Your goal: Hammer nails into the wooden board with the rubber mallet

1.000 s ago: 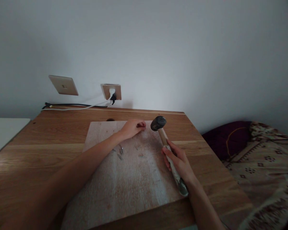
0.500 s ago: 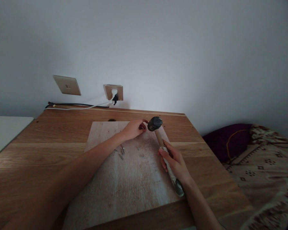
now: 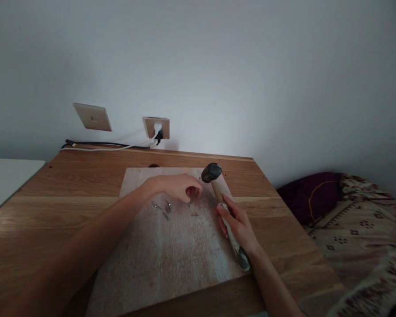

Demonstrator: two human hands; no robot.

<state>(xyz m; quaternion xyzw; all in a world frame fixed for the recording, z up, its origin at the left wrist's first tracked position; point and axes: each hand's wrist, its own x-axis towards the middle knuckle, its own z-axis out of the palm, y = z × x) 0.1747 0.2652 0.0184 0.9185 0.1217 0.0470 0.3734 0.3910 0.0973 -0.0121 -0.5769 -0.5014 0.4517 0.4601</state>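
Note:
My right hand point(image 3: 236, 222) is wrapped round the handle of a hammer point(image 3: 229, 226). The hammer's dark head points toward the wall, above the far right part of a pale, worn board point(image 3: 165, 259). Over the far half of that board is my left hand point(image 3: 181, 187), its fingers curved and a gap showing between thumb and fingertips. I see nothing held in it. Several small nails point(image 3: 166, 211) lie loose just below the left wrist. Another small nail point(image 3: 194, 215) lies further right, below the left fingertips.
The board rests on a wooden table point(image 3: 277, 229). Cables point(image 3: 108, 145) run along the table's back edge to a wall socket point(image 3: 161, 127). A second wall plate point(image 3: 92, 117) is further left. To the right are a purple cushion point(image 3: 306, 196) and patterned fabric point(image 3: 356, 233).
My left hand has moved back toward me and slightly left, away from the hammer head, toward the loose nails. The right hand and hammer have barely moved.

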